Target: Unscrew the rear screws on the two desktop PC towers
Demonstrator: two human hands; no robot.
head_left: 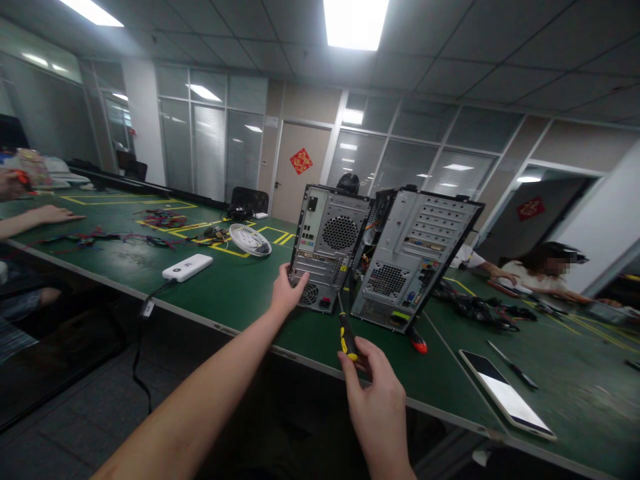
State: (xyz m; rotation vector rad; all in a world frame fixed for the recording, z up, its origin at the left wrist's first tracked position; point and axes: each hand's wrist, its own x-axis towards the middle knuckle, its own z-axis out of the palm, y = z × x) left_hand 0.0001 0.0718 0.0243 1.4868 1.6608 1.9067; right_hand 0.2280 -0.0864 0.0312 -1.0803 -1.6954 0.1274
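Observation:
Two open computer cases stand upright side by side on the green table, backs facing me. My left hand (289,291) grips the lower left edge of the smaller computer case (325,247). In my right hand (373,380) is a yellow and black screwdriver (347,337), its handle end between thumb and fingers. Its shaft points up and away, toward the lower right edge of the smaller case; whether the tip touches it I cannot tell. The larger computer case (410,260) is tilted a little, just right of the smaller one. A red-ended tool (419,341) lies by its base.
On the green table (225,293) are a white power bank (187,267) with a cable, a round white dish (250,240), thin wires (100,237), a phone (507,393), another screwdriver (513,365) and black cables (475,308). Other people's hands are at far left and right.

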